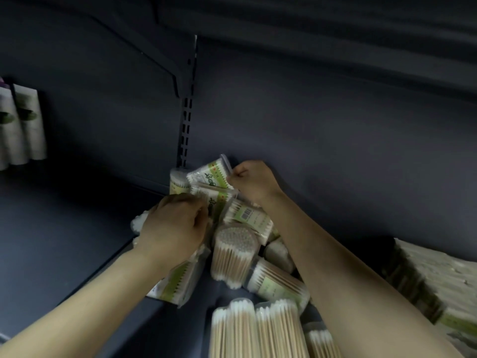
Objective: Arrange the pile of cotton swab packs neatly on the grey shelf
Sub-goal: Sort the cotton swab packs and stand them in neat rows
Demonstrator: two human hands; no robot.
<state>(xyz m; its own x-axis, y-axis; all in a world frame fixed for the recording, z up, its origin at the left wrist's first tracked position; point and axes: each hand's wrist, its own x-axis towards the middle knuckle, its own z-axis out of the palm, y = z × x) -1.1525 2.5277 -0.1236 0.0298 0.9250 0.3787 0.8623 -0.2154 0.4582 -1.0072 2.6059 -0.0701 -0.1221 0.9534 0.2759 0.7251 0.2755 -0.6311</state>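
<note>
Grey shelf [64, 241] bearing the pile of cotton swab packs [232, 244] — heaped just right of its slotted upright [186, 125]; right hand [251, 180] pinching the topmost pack [209, 174]; left hand [173, 226] curled around a lower pack [219, 198]

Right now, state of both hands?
Left hand: gripping a clear green-labelled cotton swab pack.
Right hand: pinching the upper clear green-labelled swab pack.

I count two hands: left hand [173, 223] and right hand [251, 180]. Roughly a dozen cotton swab packs [233, 254] are piled; overlap prevents an exact count. Two white packages [22, 127] stand far left.
</note>
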